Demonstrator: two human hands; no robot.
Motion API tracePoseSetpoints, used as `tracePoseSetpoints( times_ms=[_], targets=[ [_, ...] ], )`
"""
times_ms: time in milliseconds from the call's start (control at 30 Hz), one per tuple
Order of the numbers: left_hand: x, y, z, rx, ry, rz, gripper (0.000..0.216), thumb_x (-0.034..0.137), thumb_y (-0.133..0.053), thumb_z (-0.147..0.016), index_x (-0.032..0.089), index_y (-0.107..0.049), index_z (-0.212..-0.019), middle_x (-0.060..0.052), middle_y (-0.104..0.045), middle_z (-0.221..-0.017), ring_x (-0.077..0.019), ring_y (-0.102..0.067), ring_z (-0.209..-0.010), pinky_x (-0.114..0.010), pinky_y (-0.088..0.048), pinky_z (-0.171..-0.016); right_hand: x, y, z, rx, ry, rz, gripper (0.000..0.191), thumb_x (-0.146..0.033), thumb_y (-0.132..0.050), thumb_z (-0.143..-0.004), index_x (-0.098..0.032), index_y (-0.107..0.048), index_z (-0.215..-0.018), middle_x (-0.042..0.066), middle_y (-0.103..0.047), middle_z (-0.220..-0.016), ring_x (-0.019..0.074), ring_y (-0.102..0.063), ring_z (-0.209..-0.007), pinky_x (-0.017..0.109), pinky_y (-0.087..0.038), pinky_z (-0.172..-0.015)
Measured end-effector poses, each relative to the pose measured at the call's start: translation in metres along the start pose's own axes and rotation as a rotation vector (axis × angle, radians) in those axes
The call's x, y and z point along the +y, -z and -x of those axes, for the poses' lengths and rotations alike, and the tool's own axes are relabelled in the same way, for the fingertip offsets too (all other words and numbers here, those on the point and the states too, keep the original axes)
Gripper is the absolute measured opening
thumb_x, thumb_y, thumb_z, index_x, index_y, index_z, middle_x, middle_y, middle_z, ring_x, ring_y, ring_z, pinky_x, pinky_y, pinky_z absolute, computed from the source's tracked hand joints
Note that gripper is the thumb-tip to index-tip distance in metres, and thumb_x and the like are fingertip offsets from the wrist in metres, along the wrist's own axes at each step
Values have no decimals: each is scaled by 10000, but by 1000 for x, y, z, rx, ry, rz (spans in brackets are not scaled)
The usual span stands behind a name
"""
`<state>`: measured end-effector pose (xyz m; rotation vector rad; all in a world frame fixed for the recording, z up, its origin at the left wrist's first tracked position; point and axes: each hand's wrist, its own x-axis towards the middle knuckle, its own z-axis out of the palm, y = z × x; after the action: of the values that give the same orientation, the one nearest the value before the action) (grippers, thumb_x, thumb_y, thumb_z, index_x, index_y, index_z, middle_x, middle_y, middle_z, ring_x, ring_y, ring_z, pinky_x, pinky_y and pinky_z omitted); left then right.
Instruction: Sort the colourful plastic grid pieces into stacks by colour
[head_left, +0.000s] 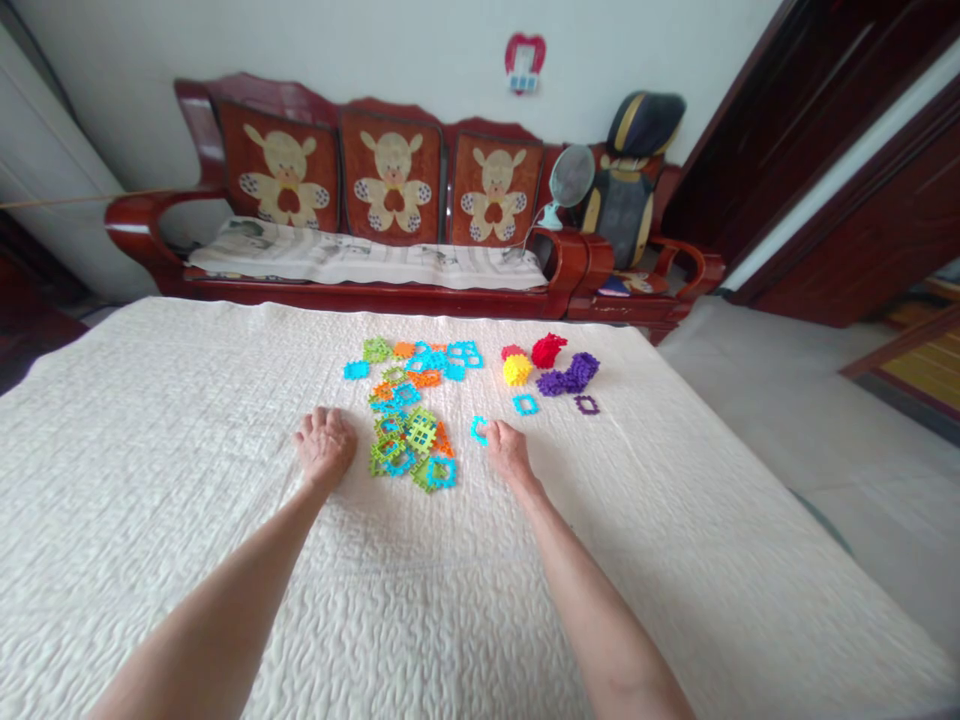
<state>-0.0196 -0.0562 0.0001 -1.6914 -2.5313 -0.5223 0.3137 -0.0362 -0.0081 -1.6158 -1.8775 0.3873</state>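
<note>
My right hand point(509, 449) is closed on one edge of a blue square building piece point(478, 431), just right of the pile. Resting on the quilted cover, my left hand point(325, 443) lies flat with its fingers apart and holds nothing. Between the hands spreads a loose pile of green point(421, 428), blue and orange interlocking plastic pieces. Another blue frame piece point(526, 405) lies beyond my right hand. Farther right are a yellow stack point(517, 370), a red stack point(550, 350), purple stacks point(579, 372) and a single purple frame piece point(587, 405).
The white quilted cover point(187, 450) spreads over the surface before me. Behind it stands a wooden sofa point(375, 297) with bear-patterned cushions point(394, 180). A small fan point(571, 178) and a chair with a dark seat cover point(622, 215) are at the back right.
</note>
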Motion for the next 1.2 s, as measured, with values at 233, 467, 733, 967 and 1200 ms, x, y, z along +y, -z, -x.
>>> tracePoseSetpoints(
  times_ms=[233, 467, 733, 967, 1200],
  targets=[
    [1, 2, 0, -12, 2, 16, 400, 308, -326, -961, 172, -638, -1170, -182, -599, -1287, -361, -470, -1248, -514, -382, -990, 28, 17, 0, 92, -158, 225, 277, -286, -465, -933, -163, -713, -914, 113, -701, -864, 216, -634, -836, 297, -481, -821],
    [1, 2, 0, -7, 0, 13, 398, 308, -322, -967, 167, -642, -1158, -184, -603, -1271, -360, -471, -1237, -510, -385, -978, 31, 18, -6, -66, 215, 102, 701, -21, -489, -662, -178, -571, -1340, 115, -580, -1416, 234, -506, -1338, 397, -444, -1106],
    [2, 2, 2, 0, -1, 10, 375, 307, -326, -966, 178, -648, -1110, -174, -607, -1236, -347, -477, -1217, -494, -396, -948, 32, 18, -12, -180, 174, 177, 537, -93, -590, -701, -201, -644, -1225, 107, -642, -1248, 248, -586, -1184, 367, -487, -1009],
    [1, 0, 1, 1, -1, 4, 369, 303, -328, -965, 176, -646, -1103, -170, -605, -1239, -343, -485, -1212, -484, -393, -949, 40, 3, -3, 110, 79, 81, 415, -286, -641, -782, -182, -640, -1183, 126, -629, -1151, 282, -601, -1128, 431, -482, -1025],
    [-1, -3, 1, 14, -3, 1, 380, 316, -315, -978, 177, -643, -1111, -176, -606, -1247, -346, -474, -1230, -492, -394, -957, 35, -1, 2, 179, 55, 69, 406, -308, -639, -783, -156, -623, -1159, 141, -632, -1152, 292, -561, -1149, 438, -449, -1049]
  ],
)
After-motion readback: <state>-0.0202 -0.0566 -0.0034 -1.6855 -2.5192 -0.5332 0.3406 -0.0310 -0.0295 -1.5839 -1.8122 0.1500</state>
